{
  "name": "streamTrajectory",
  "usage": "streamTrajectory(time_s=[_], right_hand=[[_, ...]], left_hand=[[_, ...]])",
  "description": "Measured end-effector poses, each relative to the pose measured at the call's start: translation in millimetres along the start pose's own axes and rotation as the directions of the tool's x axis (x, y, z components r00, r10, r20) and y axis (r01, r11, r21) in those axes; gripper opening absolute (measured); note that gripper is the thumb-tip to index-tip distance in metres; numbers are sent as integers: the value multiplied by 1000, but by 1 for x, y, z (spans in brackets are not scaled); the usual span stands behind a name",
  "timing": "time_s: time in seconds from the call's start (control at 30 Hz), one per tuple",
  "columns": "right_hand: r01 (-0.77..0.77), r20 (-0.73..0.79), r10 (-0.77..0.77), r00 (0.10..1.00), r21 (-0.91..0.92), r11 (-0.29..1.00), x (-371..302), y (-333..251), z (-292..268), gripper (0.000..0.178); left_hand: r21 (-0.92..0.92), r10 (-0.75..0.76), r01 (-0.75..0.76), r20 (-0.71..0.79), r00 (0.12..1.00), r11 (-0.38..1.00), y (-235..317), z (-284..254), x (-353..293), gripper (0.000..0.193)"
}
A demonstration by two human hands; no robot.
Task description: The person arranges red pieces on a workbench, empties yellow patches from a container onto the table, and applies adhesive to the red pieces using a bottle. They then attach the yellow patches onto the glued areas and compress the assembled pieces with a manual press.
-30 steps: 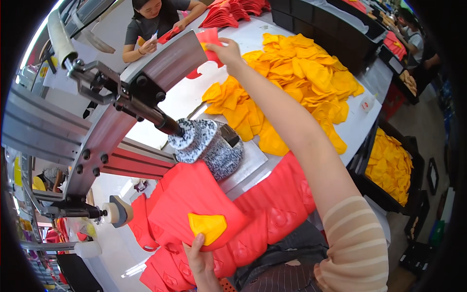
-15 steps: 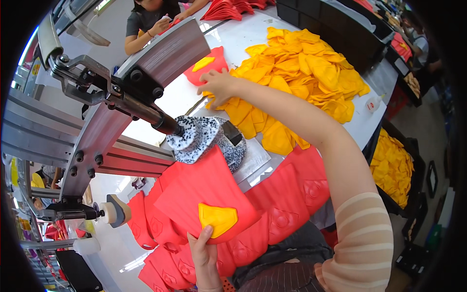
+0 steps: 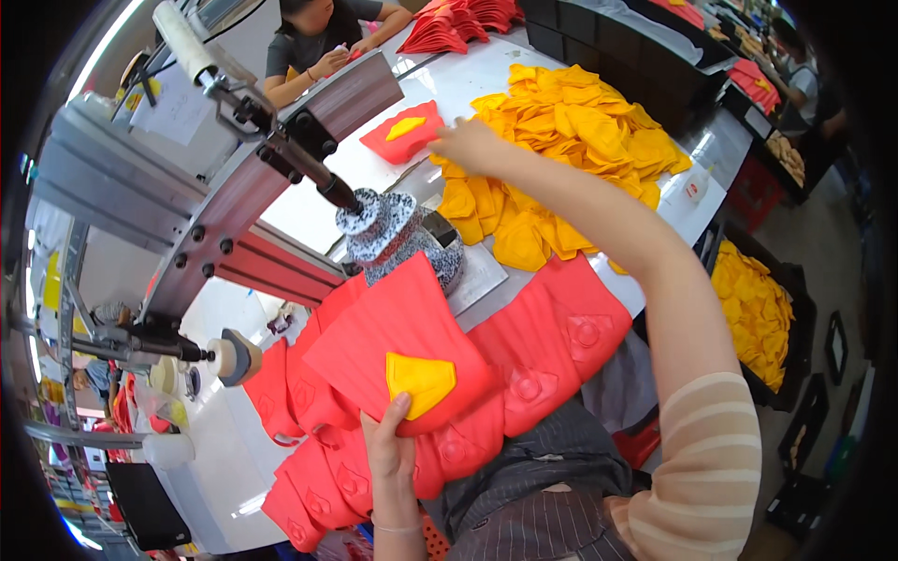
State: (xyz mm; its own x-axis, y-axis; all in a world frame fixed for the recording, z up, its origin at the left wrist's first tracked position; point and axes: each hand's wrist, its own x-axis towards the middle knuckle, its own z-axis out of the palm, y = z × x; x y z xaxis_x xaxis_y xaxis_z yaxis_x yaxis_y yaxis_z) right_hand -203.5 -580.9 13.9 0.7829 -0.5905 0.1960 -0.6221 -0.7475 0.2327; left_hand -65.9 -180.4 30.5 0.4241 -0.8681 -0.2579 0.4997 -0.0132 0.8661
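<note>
My left hand (image 3: 387, 449), low in the middle, pinches the near edge of a red moulded soft sheet (image 3: 393, 327). Its thumb lies on top, at the lower edge of a yellow shield-shaped patch (image 3: 420, 383) on the sheet. The sheet's far end rests against a black-and-white speckled form (image 3: 374, 229). My right hand (image 3: 470, 147) is stretched out far ahead, fingers apart and slightly blurred, seemingly holding nothing. It hovers between a large pile of yellow pieces (image 3: 589, 140) and a smaller-looking red piece (image 3: 388, 145) with a yellow patch on it.
Overlapping red sheets (image 3: 533, 383) line the table's near edge. A metal clamp arm (image 3: 323, 173) presses down on the speckled form; a curved metal frame (image 3: 201, 238) stands at left. Another person (image 3: 318, 42) works across the table. A black crate of yellow pieces (image 3: 748, 318) stands at right.
My right hand has shifted right and slightly up, away from the red piece at the far side. My left hand still grips the same sheet. The view has tilted slightly.
</note>
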Motion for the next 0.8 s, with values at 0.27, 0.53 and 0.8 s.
streamTrajectory(time_s=[0.27, 0.53, 0.8], right_hand=[[9, -409, -39, 912, -75, 997, -126, 16, -49, 42], [-111, 115, 4, 993, 968, -227, -163, -111, -53, 35], [-80, 118, 382, 917, 990, -112, -122, -116, 3, 31]], left_hand=[[-70, -95, 105, 129, 987, 992, -3, 21, 51, 56], [106, 105, -122, 156, 982, 987, -2, 56, 122, 48], [846, 638, -412, 116, 761, 338, -12, 49, 172, 56]])
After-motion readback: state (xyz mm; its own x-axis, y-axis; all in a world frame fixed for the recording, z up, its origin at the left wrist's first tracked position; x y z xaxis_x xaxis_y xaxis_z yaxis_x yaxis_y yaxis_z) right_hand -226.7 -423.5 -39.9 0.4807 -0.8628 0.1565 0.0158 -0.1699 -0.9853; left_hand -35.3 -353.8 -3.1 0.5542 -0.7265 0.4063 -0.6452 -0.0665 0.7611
